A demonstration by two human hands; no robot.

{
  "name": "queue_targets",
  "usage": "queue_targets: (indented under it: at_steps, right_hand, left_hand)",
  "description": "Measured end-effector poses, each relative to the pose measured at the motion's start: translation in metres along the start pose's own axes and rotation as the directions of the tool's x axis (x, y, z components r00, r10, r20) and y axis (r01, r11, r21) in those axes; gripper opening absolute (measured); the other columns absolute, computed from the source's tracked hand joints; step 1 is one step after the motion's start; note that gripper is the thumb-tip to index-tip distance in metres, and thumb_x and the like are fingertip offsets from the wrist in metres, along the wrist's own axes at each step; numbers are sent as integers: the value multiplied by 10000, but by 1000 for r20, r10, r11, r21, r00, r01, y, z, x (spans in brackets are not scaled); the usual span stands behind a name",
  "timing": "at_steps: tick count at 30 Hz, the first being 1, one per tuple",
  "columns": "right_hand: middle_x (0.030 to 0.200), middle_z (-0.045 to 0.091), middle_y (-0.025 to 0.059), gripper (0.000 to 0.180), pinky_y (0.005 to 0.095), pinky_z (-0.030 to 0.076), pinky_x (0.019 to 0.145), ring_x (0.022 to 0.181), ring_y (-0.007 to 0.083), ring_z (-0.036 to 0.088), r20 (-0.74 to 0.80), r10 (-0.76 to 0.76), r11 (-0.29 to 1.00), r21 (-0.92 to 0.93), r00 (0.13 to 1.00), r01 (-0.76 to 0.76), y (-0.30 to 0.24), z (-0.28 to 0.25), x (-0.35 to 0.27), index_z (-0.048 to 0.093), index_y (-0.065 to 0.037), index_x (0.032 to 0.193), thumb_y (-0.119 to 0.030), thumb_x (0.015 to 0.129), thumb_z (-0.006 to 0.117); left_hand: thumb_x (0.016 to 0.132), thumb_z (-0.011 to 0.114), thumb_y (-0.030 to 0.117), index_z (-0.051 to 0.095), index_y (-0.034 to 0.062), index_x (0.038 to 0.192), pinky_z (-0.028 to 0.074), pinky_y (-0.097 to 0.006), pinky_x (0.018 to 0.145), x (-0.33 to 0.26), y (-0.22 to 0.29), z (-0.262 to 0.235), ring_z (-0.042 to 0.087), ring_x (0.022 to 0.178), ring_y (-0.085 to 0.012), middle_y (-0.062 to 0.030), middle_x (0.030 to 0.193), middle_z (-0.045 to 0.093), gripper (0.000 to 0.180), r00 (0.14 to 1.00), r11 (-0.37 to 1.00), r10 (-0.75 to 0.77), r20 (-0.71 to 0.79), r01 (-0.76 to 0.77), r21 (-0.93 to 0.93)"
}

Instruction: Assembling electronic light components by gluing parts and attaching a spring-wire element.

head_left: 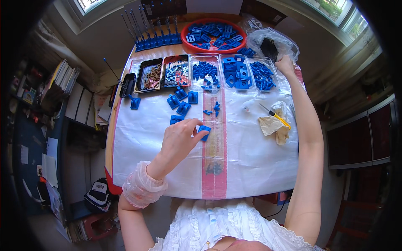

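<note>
My left hand is closed over the middle of the table, pinching a small blue plastic part between thumb and fingers. Just beyond it lie several similar blue blocks on square bases, one partly covered by the hand. A few tiny blue pieces rest to their right. My right arm stretches to the far right corner, where my right hand is at the mouth of a clear plastic bag with a bundle of thin black rods inside. Its fingers look curled; what they grip is hidden.
Trays of small parts stand in a row, among them a black tray and a clear tray. Behind are a red basin of blue parts and upright rods with springs. A yellow-handled screwdriver lies right, beside crumpled paper.
</note>
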State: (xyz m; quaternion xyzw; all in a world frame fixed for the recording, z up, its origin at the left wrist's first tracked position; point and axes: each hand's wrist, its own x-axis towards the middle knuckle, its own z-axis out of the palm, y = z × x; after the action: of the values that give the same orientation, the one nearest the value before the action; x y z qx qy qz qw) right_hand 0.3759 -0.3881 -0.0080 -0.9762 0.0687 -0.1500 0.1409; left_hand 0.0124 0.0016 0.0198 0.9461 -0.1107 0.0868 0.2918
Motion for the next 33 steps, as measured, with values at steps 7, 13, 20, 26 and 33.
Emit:
queue_targets:
  at_steps: [7,13,20,26,33]
  right_hand:
    - [1008,732,264,371,469,553,884,1001,394,717,68,43,994,95,997,-50,12,-15,7,760,23,939,-262,702,781]
    - [861,753,210,325,419,562,852,876,330,745,68,23,992,125,997,-32,3,-43,-3,790,-25,805,-328,688,806]
    - [860,758,194,336,401,573,824,842,317,750,70,-28,983,182,997,15,13,-73,-11,785,1,866,-300,719,799]
    - [744,732,147,268,328,552,700,723,188,721,139,-38,958,286,989,-3,23,-97,-30,760,54,853,-193,751,781]
    - [680,653,-1,159,239,423,523,558,70,549,183,-80,858,513,980,-26,21,-146,-78,761,10,841,-147,843,741]
  left_hand:
    - [816,805,130,731,77,986,514,-342,608,-2,-35,-47,630,622,-201,-72,798,676,193,981,987,-158,-114,156,-29]
    - [772,825,62,677,50,971,494,-316,622,-13,-49,-34,604,656,-178,-80,839,646,248,987,987,-149,-64,152,43]
    - [801,809,133,496,71,953,498,-435,624,2,-56,-20,655,702,-318,-96,761,632,354,966,960,-253,-46,257,114]
    - [823,812,170,531,72,974,499,-410,607,3,-41,-27,665,688,-300,-90,714,622,333,952,940,-297,-74,305,154]
    - [879,728,95,687,46,911,525,-384,647,17,-18,-20,671,722,-280,-90,855,668,71,990,992,85,-112,-73,104]
